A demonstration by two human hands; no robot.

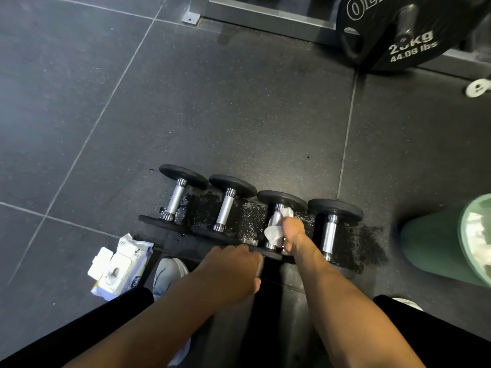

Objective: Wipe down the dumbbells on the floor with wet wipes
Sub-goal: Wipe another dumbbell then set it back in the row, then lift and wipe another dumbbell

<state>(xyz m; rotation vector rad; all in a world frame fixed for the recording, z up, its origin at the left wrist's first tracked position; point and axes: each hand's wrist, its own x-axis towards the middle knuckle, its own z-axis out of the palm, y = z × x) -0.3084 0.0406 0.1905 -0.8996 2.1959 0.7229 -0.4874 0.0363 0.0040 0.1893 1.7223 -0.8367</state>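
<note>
Four dumbbells (224, 208) lie side by side on the dark rubber floor (239, 115), with wet patches under them. The right hand (292, 233) wraps a white wet wipe (275, 229) round the handle of the third dumbbell (281, 199) from the left, while the left hand (233, 266) curls over that dumbbell's near plate. The wipe pack (119, 266) lies with its lid open at the left, beside a white shoe (170, 269).
</note>
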